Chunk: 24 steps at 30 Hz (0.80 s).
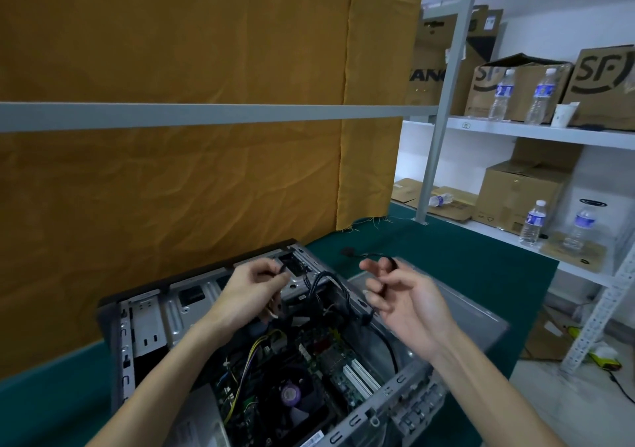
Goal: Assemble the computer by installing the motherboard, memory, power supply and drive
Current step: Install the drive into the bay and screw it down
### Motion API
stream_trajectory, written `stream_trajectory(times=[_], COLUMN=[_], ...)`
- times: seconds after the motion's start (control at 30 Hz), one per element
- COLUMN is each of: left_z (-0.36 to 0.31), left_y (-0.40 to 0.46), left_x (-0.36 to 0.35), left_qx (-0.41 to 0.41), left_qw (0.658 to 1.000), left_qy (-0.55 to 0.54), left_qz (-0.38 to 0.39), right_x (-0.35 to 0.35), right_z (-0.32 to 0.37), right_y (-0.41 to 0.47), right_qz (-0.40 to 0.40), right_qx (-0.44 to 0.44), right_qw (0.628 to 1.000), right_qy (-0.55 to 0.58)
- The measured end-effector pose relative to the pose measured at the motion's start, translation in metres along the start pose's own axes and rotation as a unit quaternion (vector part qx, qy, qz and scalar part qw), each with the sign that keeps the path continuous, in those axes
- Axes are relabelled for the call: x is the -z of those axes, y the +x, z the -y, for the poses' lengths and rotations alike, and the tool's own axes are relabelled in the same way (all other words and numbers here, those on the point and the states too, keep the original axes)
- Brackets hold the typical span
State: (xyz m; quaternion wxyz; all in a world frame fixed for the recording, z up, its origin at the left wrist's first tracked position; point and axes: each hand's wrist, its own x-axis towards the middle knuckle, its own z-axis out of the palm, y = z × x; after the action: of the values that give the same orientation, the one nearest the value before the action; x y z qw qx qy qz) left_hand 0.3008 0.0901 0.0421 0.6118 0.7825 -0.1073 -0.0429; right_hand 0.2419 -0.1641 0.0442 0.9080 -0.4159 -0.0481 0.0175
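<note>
Open grey case [144, 316], motherboard [330, 364] inside, flat.

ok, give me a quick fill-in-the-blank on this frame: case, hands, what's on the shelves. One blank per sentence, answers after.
1. The open computer case lies on a ____ table cover.
2. The left hand and right hand each pinch a thin ____ cable above the case.
3. Behind the case hangs a ____-coloured cloth.
4. The cardboard boxes on the upper shelf are printed with the letters ____.

Missing words: green; black; mustard (yellow-brown); SF
</note>
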Motion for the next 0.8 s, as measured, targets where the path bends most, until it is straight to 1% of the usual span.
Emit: stream_trajectory(times=[0.07, 0.1, 0.13, 0.17, 0.23, 0.27, 0.3, 0.33, 0.37, 0.4, 0.43, 0.47, 0.57, 0.63, 0.73, 0.8], left_z=[-0.002, -0.003, -0.003, -0.001, 0.003, 0.002, 0.001, -0.002, -0.005, -0.009, -0.011, -0.010, -0.006, -0.005, -0.006, -0.005], left_y=[-0.004, -0.006, -0.008, -0.009, -0.008, -0.007, -0.006, -0.006, -0.007, -0.009, -0.010, -0.011, -0.011, -0.011, -0.010, -0.009], left_x=[0.000, -0.001, -0.003, -0.005, -0.009, -0.011, -0.013, -0.016, -0.019, -0.023, -0.026, -0.030, -0.033, -0.031, -0.030, -0.029], left_qx=[-0.004, -0.008, -0.020, -0.040, -0.091, -0.106, -0.103, -0.082, -0.048, -0.013, 0.003, 0.002, -0.027, -0.038, -0.056, -0.056], left_qw=[0.997, 0.993, 0.988, 0.982, 0.966, 0.967, 0.978, 0.991, 0.999, 0.998, 0.995, 0.993, 0.991, 0.985, 0.980, 0.974], left_qy=[0.044, 0.070, 0.108, 0.160, 0.243, 0.229, 0.177, 0.098, 0.017, -0.043, -0.072, -0.077, -0.097, -0.123, -0.131, -0.161], left_qz=[0.069, 0.099, 0.110, 0.095, 0.008, -0.032, -0.048, -0.033, 0.003, 0.044, 0.074, 0.090, 0.091, 0.112, 0.136, 0.150], right_x=[0.001, 0.002, 0.002, 0.002, 0.001, 0.000, -0.001, -0.003, -0.005, -0.008, -0.009, -0.011, -0.011, -0.011, -0.012, -0.012], right_z=[0.009, 0.011, 0.011, 0.010, 0.004, 0.000, -0.003, -0.007, -0.011, -0.015, -0.019, -0.022, -0.029, -0.027, -0.022, -0.021], right_y=[-0.002, -0.003, -0.003, -0.003, -0.005, -0.007, -0.008, -0.009, -0.009, -0.009, -0.009, -0.009, -0.007, -0.006, -0.003, 0.000], right_qz=[0.027, 0.033, 0.031, 0.028, 0.037, 0.049, 0.058, 0.061, 0.062, 0.064, 0.066, 0.070, 0.087, 0.087, 0.094, 0.108], right_qx=[-0.013, -0.016, -0.017, -0.016, -0.020, -0.024, -0.025, -0.023, -0.019, -0.014, -0.010, -0.007, 0.001, -0.013, -0.053, -0.078], right_qw=[0.999, 0.998, 0.995, 0.989, 0.980, 0.975, 0.967, 0.955, 0.943, 0.933, 0.923, 0.913, 0.891, 0.898, 0.923, 0.932], right_qy=[-0.017, -0.049, -0.096, -0.142, -0.194, -0.216, -0.249, -0.289, -0.325, -0.354, -0.379, -0.402, -0.446, -0.432, -0.368, -0.337])
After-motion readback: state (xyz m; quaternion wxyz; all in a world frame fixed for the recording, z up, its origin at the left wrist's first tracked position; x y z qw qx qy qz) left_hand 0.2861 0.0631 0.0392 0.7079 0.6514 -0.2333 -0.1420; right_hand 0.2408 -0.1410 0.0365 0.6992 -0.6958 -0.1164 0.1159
